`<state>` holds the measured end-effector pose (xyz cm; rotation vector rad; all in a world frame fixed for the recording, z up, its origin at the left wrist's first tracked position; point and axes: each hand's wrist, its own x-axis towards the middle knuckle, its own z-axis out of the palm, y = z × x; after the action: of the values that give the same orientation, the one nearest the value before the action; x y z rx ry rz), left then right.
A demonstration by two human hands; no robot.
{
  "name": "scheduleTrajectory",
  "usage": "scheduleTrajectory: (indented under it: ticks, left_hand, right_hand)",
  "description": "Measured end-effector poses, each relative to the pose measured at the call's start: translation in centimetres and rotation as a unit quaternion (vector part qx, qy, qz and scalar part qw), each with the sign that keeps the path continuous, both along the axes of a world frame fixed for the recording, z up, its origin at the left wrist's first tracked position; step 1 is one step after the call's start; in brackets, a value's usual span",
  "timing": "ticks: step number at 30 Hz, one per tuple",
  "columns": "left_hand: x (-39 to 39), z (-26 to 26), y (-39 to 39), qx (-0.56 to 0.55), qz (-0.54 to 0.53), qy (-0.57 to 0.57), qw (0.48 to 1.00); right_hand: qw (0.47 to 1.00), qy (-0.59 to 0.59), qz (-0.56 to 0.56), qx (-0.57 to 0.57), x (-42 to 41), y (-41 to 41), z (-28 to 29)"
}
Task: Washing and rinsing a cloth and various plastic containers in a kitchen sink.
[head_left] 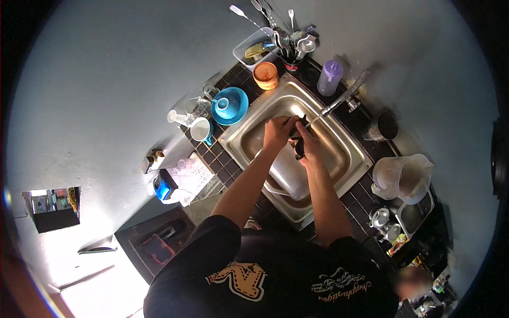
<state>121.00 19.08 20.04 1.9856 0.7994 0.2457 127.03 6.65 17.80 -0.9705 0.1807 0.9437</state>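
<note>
Over the stainless steel sink (292, 216), both of my hands hold a small dark object (299, 148) whose kind I cannot tell. My left hand (278, 133) has its fingers on the upper part of it. Around the lower part is my right hand (309, 144), thumb pointing up. A thin stream of water runs from the flexible metal faucet (346, 95) towards the object. Beneath my wrists a large metal pot or pan (288, 175) with pale handles lies tilted in the basin.
Left of the sink stand a blue bowl and plate (239, 104), a mug (201, 129) and glassware. Behind are a brown round container (266, 76), a utensil holder (291, 65) and a purple-lidded pitcher (329, 79). Plastic pitchers (413, 177) and glass jars (383, 222) stand at right.
</note>
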Motion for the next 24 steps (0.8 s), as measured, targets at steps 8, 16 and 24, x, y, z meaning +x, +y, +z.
scheduleTrajectory:
  ticks: [8, 16, 24]
  left_hand:
    - [0.2, 0.0, -0.3, -0.226, 0.085, -0.127, 0.962]
    - [2.4, -2.0, -8.6, -0.151, -0.044, -0.044, 0.987]
    - [2.4, -9.6, -3.3, -0.532, 0.037, -0.237, 0.812]
  right_hand:
    - [0.999, -0.029, -0.033, 0.017, 0.8, -0.4, -2.1]
    - [0.912, 0.124, 0.041, 0.388, 4.4, -1.3, -8.2]
    - [0.992, 0.076, -0.070, 0.079, -1.4, 1.8, -0.5]
